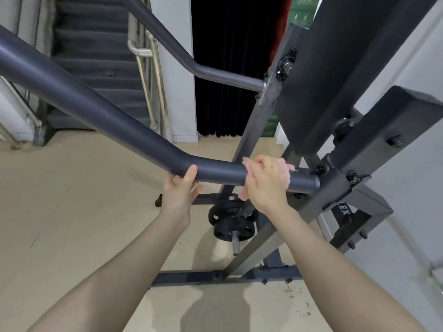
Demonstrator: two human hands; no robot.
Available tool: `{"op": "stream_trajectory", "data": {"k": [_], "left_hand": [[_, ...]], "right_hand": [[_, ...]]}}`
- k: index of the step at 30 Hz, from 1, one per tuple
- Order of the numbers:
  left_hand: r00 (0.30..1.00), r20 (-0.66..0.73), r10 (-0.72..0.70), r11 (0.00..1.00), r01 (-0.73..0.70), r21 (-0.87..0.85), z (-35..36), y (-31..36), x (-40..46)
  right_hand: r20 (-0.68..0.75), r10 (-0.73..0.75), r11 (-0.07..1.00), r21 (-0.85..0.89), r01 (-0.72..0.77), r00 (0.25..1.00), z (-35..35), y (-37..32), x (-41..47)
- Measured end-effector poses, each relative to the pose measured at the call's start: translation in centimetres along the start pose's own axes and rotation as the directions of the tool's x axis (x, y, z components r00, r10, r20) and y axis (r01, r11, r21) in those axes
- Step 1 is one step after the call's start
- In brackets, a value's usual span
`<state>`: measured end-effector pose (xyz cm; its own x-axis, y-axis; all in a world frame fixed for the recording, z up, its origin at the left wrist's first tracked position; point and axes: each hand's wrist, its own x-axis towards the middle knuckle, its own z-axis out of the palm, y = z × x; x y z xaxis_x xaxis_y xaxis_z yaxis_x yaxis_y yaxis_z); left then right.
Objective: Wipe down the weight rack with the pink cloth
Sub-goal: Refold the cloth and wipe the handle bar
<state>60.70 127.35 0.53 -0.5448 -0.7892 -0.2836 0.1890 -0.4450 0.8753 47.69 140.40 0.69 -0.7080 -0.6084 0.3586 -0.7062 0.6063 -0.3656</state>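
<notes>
A thick grey bent bar (pixel 119 123) of the weight rack runs from upper left down to a joint at the right. My right hand (pixel 263 183) grips the pink cloth (pixel 285 168), wrapped over the bar's horizontal end near the joint. The cloth shows above and below my fingers. My left hand (pixel 179 190) holds the bar from underneath at its bend, thumb up over the front of the tube. Dark rack uprights (pixel 374 140) rise to the right.
Black weight plates (pixel 230 224) sit on a low peg below my hands. A rack base beam (pixel 215 276) lies on the beige floor. A second grey bar (pixel 191 63) crosses higher up. Stairs with a steel handrail (pixel 148 75) stand at the back left.
</notes>
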Motion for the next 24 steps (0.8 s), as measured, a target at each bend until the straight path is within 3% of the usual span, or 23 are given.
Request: {"op": "stream_trajectory", "data": {"k": [2,4,5,7,8,9,10,11,12,13,15,18,20,22,24], "left_hand": [[0.988,0.045,-0.149,0.987,0.146,0.065,0.8,-1.1,-1.2],[0.955,0.153,-0.253,0.933,0.199,0.299,1.7,-2.0,-2.7],[0.944,0.225,-0.242,0.899,0.131,0.417,2.2,-2.3,-3.4],[0.909,0.414,-0.053,0.795,-0.213,0.568,3.2,-2.4,-4.5],[0.839,0.532,0.119,0.641,-0.474,0.604,3.6,-2.2,-4.6],[0.701,0.657,0.278,0.346,-0.711,0.612,4.0,-1.7,-4.5],[0.518,0.768,0.376,-0.043,-0.818,0.573,4.3,-1.0,-4.4],[0.386,0.841,0.378,-0.369,-0.771,0.520,4.6,-0.3,-4.2],[0.377,0.861,0.341,-0.555,-0.659,0.508,4.6,0.5,-4.1],[0.418,0.850,0.320,-0.651,-0.555,0.518,4.4,1.3,-4.1],[0.511,0.812,0.283,-0.738,-0.425,0.525,3.5,2.6,-4.0],[0.564,0.786,0.253,-0.821,-0.305,0.483,2.0,4.0,-3.7],[0.521,0.808,0.274,-0.857,-0.249,0.451,1.4,4.6,-3.4],[0.465,0.837,0.289,-0.859,-0.260,0.441,0.8,5.1,-3.0],[0.426,0.863,0.273,-0.873,-0.266,0.408,0.2,5.6,-2.8]], "right_hand": [[0.093,-0.120,0.992,-0.022,0.123,0.988,-0.7,1.7,-0.1],[0.158,-0.138,0.979,-0.127,0.159,0.978,-1.8,5.1,-0.4],[0.135,-0.105,0.979,-0.159,0.126,0.985,-2.3,6.8,-0.7],[0.029,-0.036,0.990,-0.139,0.039,0.999,-3.0,8.4,-1.3],[-0.015,-0.002,0.991,-0.137,0.000,1.000,-3.1,8.3,-1.3],[-0.034,0.026,0.987,-0.160,-0.031,0.999,-3.0,7.7,-1.1],[-0.041,0.032,0.979,-0.201,-0.040,0.999,-2.7,6.7,-0.9],[-0.040,0.015,0.968,-0.249,-0.025,0.999,-2.3,5.5,-0.6],[-0.043,-0.018,0.966,-0.258,0.006,0.999,-1.9,4.2,-0.5],[-0.052,-0.058,0.974,-0.220,0.045,0.997,-1.6,3.1,-0.4],[-0.041,-0.128,0.986,-0.116,0.123,0.991,-1.1,1.7,-0.2],[0.182,-0.312,0.924,-0.170,0.342,0.932,-1.4,3.5,0.3],[0.215,-0.278,0.938,-0.149,0.313,0.936,-2.5,5.2,0.6],[0.135,-0.147,0.947,-0.267,0.179,0.980,-2.6,5.2,0.7],[0.094,-0.159,0.917,-0.355,0.182,0.983,-1.6,2.6,0.7]]}}
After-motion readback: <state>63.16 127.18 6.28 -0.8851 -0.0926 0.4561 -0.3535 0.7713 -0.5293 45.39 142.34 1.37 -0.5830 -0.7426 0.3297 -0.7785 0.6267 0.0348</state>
